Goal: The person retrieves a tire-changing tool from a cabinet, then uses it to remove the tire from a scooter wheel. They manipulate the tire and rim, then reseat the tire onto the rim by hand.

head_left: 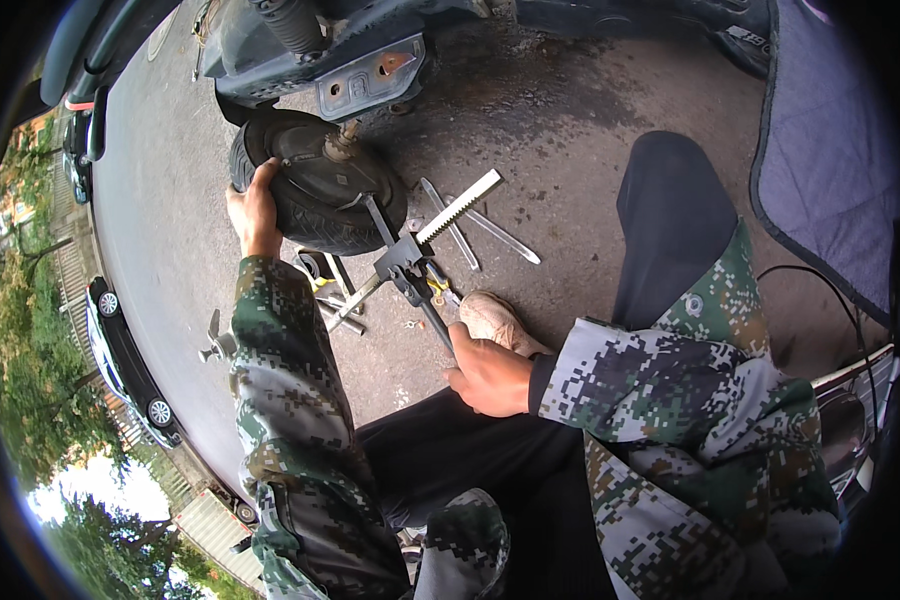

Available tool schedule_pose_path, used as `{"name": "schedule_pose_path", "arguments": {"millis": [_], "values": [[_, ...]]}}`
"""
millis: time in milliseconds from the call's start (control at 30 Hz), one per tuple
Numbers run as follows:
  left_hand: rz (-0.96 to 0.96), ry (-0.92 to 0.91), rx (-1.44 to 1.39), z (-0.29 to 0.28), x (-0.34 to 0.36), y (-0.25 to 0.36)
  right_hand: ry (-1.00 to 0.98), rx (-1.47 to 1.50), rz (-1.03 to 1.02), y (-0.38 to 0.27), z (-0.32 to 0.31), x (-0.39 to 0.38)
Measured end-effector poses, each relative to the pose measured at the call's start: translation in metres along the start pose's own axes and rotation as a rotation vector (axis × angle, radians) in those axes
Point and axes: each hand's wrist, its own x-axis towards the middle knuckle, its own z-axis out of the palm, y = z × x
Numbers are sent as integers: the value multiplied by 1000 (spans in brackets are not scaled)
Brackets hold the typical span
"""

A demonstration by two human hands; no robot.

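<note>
A small black scooter-type wheel with its tyre [305, 195] stands at the upper left, below the vehicle's underside. My left hand [255, 215] grips the tyre's left edge, thumb on top and fingers out of sight behind it. A ratchet-type tool with a pale toothed bar [460, 205] and a black sliding block [400, 258] lies across the wheel's lower right; its hooked black arm [373, 212] reaches the tyre's edge. Wrapped around the tool's black handle is my right hand [490, 372], below the block.
Two metal tyre levers [485, 232] lie crossed on the pavement. Yellow-handled pliers [438, 283] and other hand tools [322, 272] are beneath the tool. My shoe [495, 320] is close by. A grey-purple cloth [825, 150] hangs at right; parked cars [130, 360] stand at left.
</note>
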Motion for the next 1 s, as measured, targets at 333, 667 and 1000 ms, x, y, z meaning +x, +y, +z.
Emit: {"name": "schedule_pose_path", "arguments": {"millis": [333, 667, 1000], "values": [[-24, 24, -8, -33, -1, -7, 16, 851, 411, -12, -12, 12], [34, -161, 3, -14, -53, -18, -51, 1318, 747, 6, -53, 0], [-118, -650, 867, -88, -171, -95, -149, 1525, 771, 31, -69, -10]]}}
